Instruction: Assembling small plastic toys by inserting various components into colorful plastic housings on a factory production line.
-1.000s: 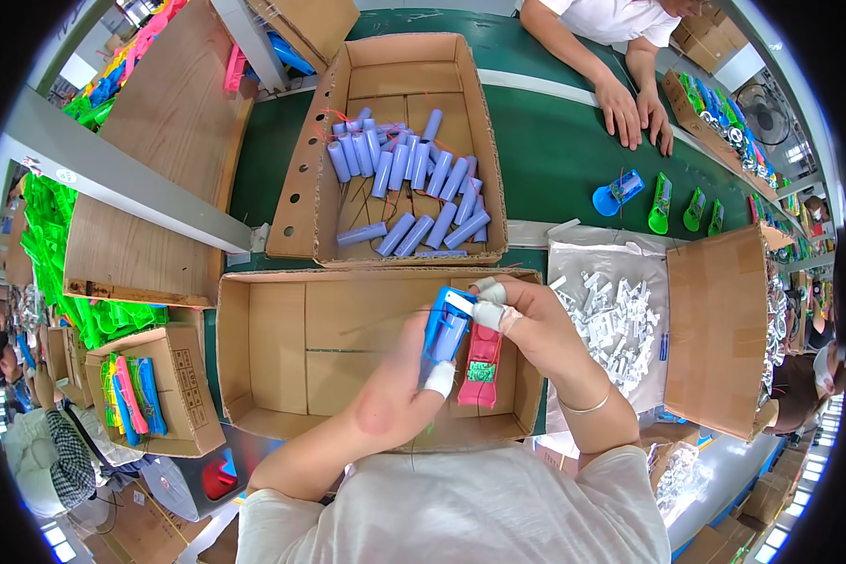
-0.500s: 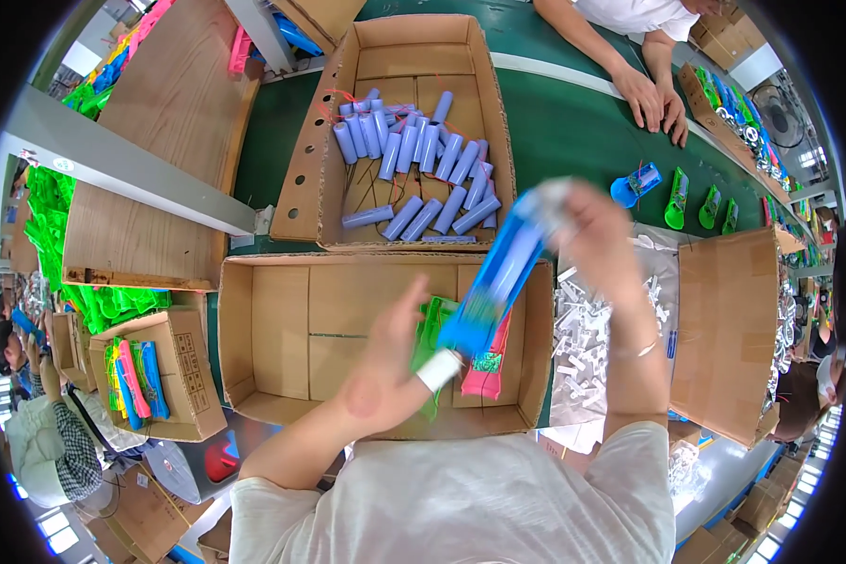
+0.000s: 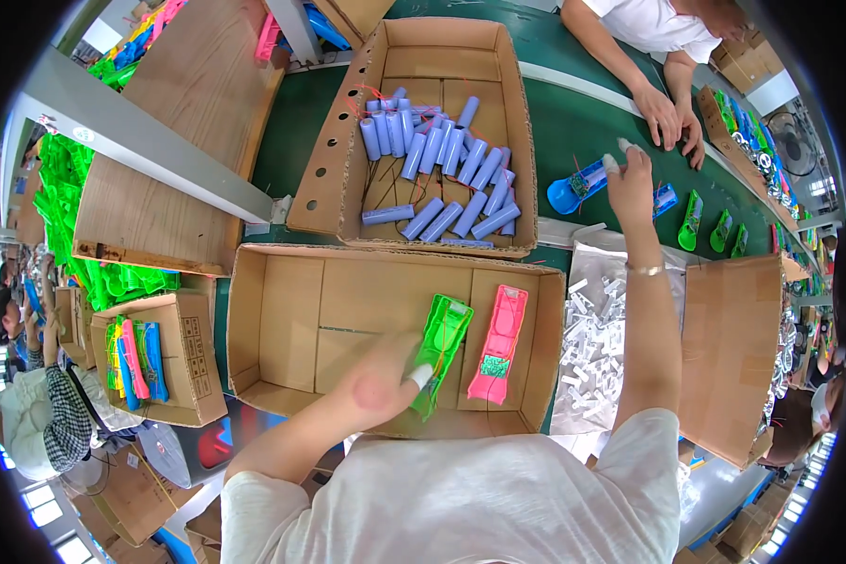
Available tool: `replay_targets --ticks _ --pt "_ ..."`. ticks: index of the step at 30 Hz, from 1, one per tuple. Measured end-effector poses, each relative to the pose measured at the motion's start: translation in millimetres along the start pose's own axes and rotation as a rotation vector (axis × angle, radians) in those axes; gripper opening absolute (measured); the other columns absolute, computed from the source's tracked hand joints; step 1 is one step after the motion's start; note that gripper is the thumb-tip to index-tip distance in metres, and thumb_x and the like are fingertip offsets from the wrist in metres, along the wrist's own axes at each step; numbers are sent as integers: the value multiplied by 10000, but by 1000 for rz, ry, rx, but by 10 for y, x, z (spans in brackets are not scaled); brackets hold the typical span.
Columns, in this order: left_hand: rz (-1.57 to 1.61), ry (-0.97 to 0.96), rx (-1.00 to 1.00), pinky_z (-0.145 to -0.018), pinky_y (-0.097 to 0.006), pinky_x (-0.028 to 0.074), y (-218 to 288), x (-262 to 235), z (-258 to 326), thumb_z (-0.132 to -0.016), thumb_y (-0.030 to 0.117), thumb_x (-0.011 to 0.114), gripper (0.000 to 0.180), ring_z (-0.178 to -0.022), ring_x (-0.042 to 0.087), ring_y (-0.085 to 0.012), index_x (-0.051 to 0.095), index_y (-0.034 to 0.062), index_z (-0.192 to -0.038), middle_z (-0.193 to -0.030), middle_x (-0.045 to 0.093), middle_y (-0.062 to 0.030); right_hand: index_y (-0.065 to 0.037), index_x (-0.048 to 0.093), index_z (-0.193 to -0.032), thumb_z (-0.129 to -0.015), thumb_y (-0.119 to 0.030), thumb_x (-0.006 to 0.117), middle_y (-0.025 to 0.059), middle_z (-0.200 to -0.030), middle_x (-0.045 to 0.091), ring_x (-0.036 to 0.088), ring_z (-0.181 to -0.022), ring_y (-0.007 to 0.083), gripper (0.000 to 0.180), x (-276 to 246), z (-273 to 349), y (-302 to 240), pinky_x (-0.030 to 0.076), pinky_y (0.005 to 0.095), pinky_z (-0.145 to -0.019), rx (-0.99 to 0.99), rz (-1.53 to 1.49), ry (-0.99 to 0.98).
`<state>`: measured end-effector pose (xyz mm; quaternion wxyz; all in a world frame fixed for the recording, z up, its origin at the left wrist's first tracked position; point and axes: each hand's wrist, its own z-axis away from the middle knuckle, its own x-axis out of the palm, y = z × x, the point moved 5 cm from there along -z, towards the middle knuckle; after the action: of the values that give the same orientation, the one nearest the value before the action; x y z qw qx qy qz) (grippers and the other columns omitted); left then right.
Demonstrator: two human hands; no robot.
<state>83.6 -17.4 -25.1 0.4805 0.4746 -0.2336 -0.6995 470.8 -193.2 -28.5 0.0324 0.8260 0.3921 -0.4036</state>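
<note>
My left hand (image 3: 383, 376) reaches into the cardboard box in front of me. Its white-wrapped thumb overlaps the lower left edge of a green plastic casing (image 3: 446, 331) with thin wires; its fingers are smeared by motion, so a grip cannot be made out. Beside that casing lies a pink one (image 3: 500, 338) with a small circuit board. My right hand (image 3: 632, 180) is stretched over the green work surface, holding nothing, fingers apart and some tips wrapped in white. Just left of it lies a blue casing (image 3: 566, 195) with a circuit board.
Behind the near box (image 3: 277, 320) stands another carton (image 3: 430, 64) of purple cylindrical batteries (image 3: 432, 150). Small white plastic parts (image 3: 587, 352) lie on a silvery sheet at right. More casings (image 3: 690, 221) line the green surface (image 3: 573, 113) near a co-worker's hands (image 3: 667, 117).
The blue casing has left my hands and now rests on the green surface. My right hand has moved away and up; my left hand has lowered to the green casing.
</note>
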Motion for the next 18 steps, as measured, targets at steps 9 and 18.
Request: replay_targets --ticks 9,18 --pt "107 41 -18 -746 -315 507 -136 -25 76 -883 43 578 456 -923 597 -191 353 -17 -1274 -1097 548 -160 9 616 -975 -841 -128 638 63 -798 628 574 -693 101 193 -995 1141 -2013 477 270 -613 248 -858 -1051" --pt "947 43 158 -981 -328 345 361 8 -126 -864 86 568 497 -1091 444 -186 308 -1 -1278 -1140 456 -102 21 612 -918 -808 -137 686 38 -677 541 506 -593 93 206 -1103 1002 -2346 424 250 -527 253 -970 -830"
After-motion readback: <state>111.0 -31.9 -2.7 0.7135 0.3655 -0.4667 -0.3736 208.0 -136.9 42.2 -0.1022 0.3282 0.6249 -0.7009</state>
